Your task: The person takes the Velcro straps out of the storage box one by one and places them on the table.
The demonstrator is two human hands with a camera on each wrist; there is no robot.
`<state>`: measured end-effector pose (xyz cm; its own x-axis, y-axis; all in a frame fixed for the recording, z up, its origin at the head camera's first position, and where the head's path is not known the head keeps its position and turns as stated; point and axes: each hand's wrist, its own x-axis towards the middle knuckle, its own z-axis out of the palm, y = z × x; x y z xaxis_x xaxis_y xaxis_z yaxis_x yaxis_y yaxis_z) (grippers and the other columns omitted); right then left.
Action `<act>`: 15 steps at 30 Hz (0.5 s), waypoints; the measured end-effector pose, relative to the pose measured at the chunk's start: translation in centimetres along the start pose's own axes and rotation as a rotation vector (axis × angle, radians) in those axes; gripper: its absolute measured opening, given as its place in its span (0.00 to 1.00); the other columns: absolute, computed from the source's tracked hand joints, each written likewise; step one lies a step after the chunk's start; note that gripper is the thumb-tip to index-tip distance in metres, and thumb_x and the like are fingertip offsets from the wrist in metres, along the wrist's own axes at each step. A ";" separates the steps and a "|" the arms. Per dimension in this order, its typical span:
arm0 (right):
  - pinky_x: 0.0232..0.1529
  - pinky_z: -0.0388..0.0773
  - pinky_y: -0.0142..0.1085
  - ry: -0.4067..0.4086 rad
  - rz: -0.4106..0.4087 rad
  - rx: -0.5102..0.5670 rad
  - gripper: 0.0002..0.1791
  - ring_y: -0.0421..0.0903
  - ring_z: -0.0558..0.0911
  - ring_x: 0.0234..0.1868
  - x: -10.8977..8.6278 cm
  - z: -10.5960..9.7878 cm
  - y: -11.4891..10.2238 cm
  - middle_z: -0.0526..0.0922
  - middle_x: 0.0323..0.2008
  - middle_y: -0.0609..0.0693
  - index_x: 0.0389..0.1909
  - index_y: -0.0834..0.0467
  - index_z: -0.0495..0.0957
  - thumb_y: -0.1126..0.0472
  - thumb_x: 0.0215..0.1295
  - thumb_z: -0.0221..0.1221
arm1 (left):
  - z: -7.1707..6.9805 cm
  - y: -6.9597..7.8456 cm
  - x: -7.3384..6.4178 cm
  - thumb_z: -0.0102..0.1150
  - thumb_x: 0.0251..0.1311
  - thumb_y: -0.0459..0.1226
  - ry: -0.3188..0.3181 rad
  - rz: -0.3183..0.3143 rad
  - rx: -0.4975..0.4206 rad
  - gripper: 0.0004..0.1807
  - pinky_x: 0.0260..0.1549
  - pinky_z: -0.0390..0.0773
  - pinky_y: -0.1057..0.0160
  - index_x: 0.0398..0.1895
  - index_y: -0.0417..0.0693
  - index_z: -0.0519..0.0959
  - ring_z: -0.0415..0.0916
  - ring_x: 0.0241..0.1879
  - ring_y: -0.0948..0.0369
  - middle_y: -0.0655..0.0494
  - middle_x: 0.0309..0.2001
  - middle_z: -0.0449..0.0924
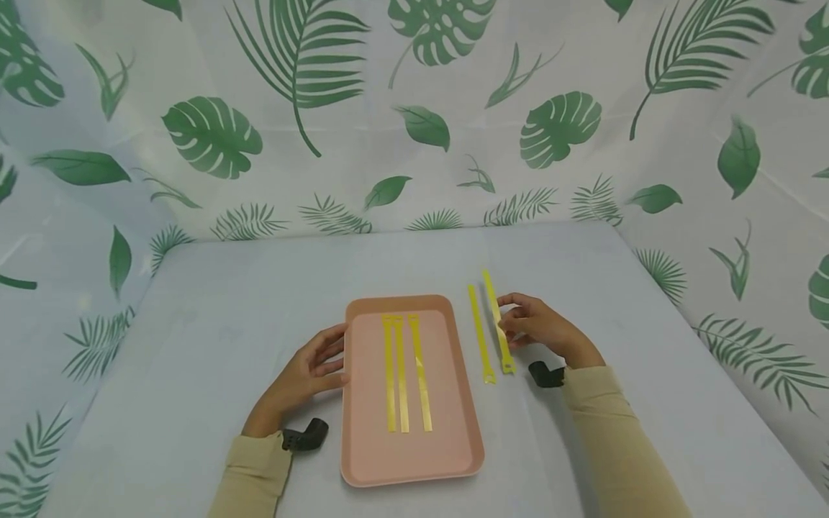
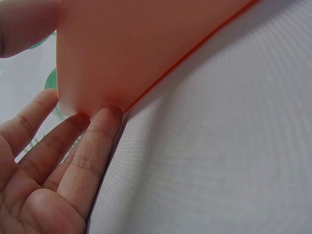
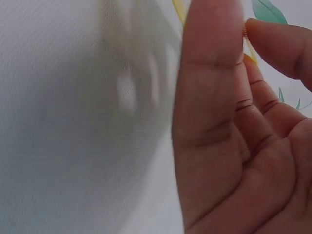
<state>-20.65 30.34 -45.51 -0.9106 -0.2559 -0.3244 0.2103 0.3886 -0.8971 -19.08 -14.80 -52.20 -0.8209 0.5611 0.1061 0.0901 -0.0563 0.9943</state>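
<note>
A shallow pink tray (image 1: 408, 460) lies on the table with three yellow hook-and-loop cable ties (image 1: 402, 374) side by side in it, slotted heads at the far end. My left hand (image 1: 311, 367) rests its fingertips against the tray's left edge; the left wrist view shows fairly straight fingers touching its outer wall (image 2: 112, 53). Right of the tray, my right hand (image 1: 534, 324) pinches another yellow cable tie (image 1: 494, 309) between thumb and fingers, raised off the table with its head toward me. The right wrist view mostly hides that tie behind a finger.
One more yellow cable tie (image 1: 480, 331) lies on the white tabletop (image 1: 259, 280), between the tray and my right hand. A leaf-patterned cloth (image 1: 453, 158) hangs behind and at both sides. Black camera mounts (image 1: 306, 436) sit at both wrists.
</note>
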 end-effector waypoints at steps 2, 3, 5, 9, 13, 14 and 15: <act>0.38 0.88 0.37 0.000 0.021 -0.007 0.29 0.46 0.82 0.33 0.0 -0.1 0.0 0.81 0.36 0.52 0.74 0.73 0.61 0.70 0.79 0.57 | 0.0 0.0 0.0 0.71 0.64 0.26 0.003 -0.002 0.003 0.48 0.65 0.79 0.67 0.82 0.25 0.54 0.58 0.77 0.26 0.23 0.80 0.56; 0.38 0.88 0.37 0.000 0.032 -0.011 0.29 0.46 0.82 0.33 0.0 -0.1 0.0 0.81 0.36 0.52 0.74 0.73 0.61 0.70 0.78 0.58 | 0.0 0.0 0.0 0.71 0.64 0.26 0.004 -0.002 0.005 0.48 0.65 0.79 0.67 0.82 0.25 0.54 0.58 0.77 0.26 0.23 0.80 0.56; 0.37 0.88 0.36 0.004 0.051 -0.026 0.29 0.45 0.82 0.32 0.0 -0.2 0.0 0.82 0.36 0.52 0.73 0.73 0.61 0.71 0.77 0.58 | 0.0 0.1 0.0 0.71 0.64 0.26 0.004 -0.001 0.006 0.48 0.65 0.79 0.67 0.82 0.25 0.54 0.58 0.77 0.26 0.23 0.80 0.56; 0.37 0.88 0.35 0.015 0.087 -0.053 0.28 0.44 0.83 0.32 0.0 -0.2 0.1 0.81 0.37 0.53 0.72 0.73 0.63 0.71 0.77 0.59 | -0.1 0.0 0.0 0.71 0.65 0.27 -0.003 0.007 0.007 0.48 0.65 0.79 0.68 0.82 0.24 0.54 0.57 0.77 0.26 0.23 0.80 0.56; 0.36 0.88 0.34 0.031 0.113 -0.073 0.27 0.44 0.83 0.32 0.1 -0.2 0.2 0.81 0.37 0.53 0.72 0.73 0.64 0.71 0.77 0.60 | -0.2 -0.1 0.0 0.72 0.66 0.28 -0.011 0.018 0.008 0.48 0.65 0.79 0.67 0.82 0.24 0.54 0.58 0.76 0.26 0.22 0.79 0.56; 0.35 0.87 0.34 0.034 0.115 -0.078 0.27 0.44 0.83 0.32 0.2 -0.1 0.2 0.81 0.37 0.53 0.71 0.73 0.64 0.71 0.76 0.60 | -0.2 -0.1 0.0 0.72 0.66 0.29 -0.012 0.021 0.009 0.48 0.65 0.79 0.67 0.82 0.24 0.54 0.58 0.76 0.26 0.22 0.79 0.56; 0.35 0.87 0.34 0.039 0.119 -0.083 0.27 0.44 0.83 0.32 0.2 -0.1 0.3 0.81 0.36 0.53 0.71 0.73 0.65 0.72 0.76 0.60 | -0.2 -0.2 0.0 0.72 0.66 0.29 -0.013 0.023 0.009 0.48 0.65 0.79 0.66 0.82 0.24 0.54 0.58 0.76 0.26 0.21 0.79 0.56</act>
<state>-20.82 30.49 -45.81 -0.8944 -0.1696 -0.4138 0.2892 0.4864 -0.8245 -19.20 -14.92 -52.37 -0.8112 0.5703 0.1290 0.1143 -0.0618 0.9915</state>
